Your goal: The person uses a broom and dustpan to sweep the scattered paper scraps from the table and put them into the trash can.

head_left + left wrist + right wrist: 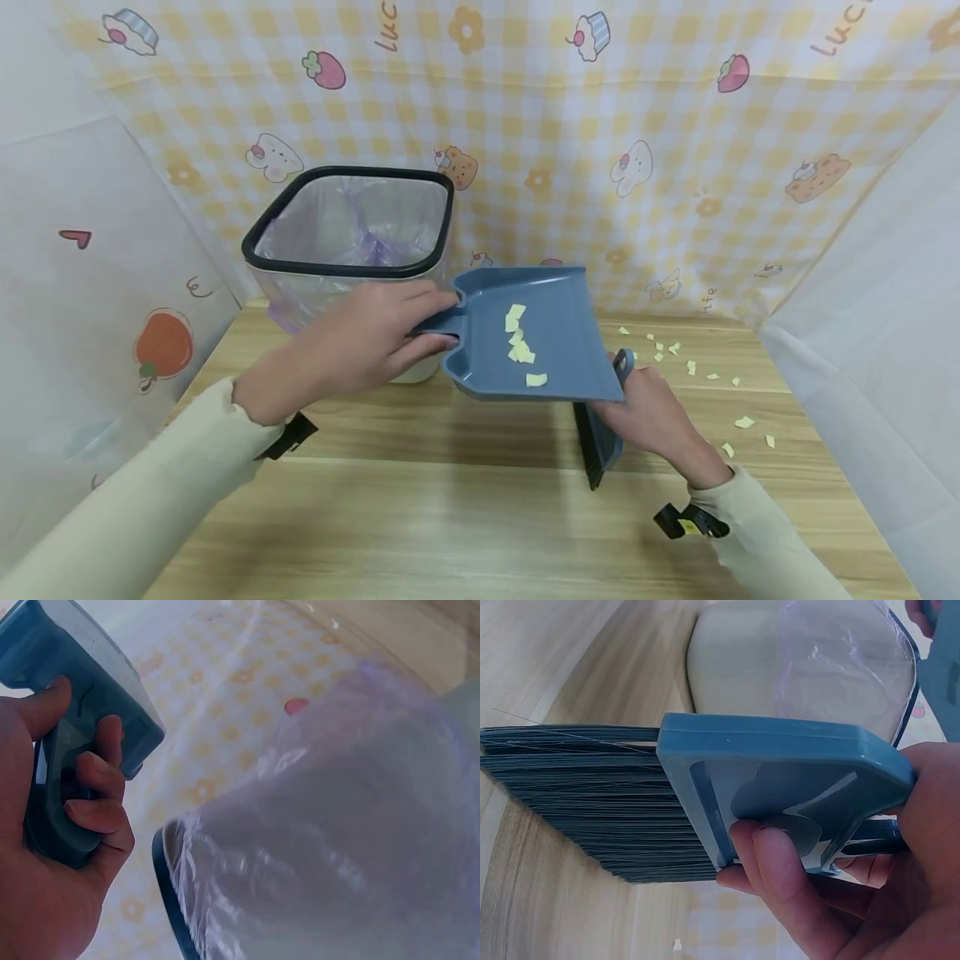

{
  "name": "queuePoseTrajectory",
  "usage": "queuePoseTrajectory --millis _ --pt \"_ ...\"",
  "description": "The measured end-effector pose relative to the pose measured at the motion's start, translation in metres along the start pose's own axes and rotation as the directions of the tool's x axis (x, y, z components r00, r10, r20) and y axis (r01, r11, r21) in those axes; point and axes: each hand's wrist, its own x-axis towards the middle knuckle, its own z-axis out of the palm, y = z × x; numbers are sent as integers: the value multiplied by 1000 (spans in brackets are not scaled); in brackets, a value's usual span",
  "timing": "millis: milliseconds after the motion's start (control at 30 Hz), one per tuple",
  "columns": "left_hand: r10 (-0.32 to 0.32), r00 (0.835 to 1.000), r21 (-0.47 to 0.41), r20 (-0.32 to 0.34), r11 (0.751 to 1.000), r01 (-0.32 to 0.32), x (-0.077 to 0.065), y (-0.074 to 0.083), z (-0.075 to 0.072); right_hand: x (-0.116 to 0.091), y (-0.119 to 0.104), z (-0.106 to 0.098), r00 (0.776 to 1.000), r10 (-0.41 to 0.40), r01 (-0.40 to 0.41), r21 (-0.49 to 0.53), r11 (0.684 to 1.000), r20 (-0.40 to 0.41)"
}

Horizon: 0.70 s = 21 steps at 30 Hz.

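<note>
My left hand [375, 325] grips the handle of a blue-grey dustpan [555, 333], raised above the table beside the bin. Several small pale yellow paper scraps [519, 351] lie in the pan. In the left wrist view, the fingers curl round the dustpan's handle [56, 817]. Lower and to the right, my right hand [648, 412] holds a small hand brush [600, 442] of the same colour, its dark bristles [592, 802] pointing away from the palm in the right wrist view. The brush is partly hidden behind the dustpan's front edge.
A white bin [348, 268] with a black rim and a clear purplish liner stands at the back left. More paper scraps [692, 367] are scattered over the right side of the wooden table [420, 533]. A checked curtain [525, 108] hangs behind.
</note>
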Motion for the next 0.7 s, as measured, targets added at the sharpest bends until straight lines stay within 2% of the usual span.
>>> queuePoseTrajectory --millis 133,367,533,700 --pt "-9 1000 9 -29 1000 9 4 -6 -12 1 0 0 1000 21 -21 -5 1000 11" --pt "-88 996 46 -21 995 89 9 -19 -37 1 0 1 999 37 -38 27 999 20" --pt "-103 992 86 -73 990 110 8 -33 -51 1 0 1 999 37 -37 33 999 17" --pt "-132 982 80 -135 986 144 3 -48 -61 1 0 1 999 38 -38 31 999 14"
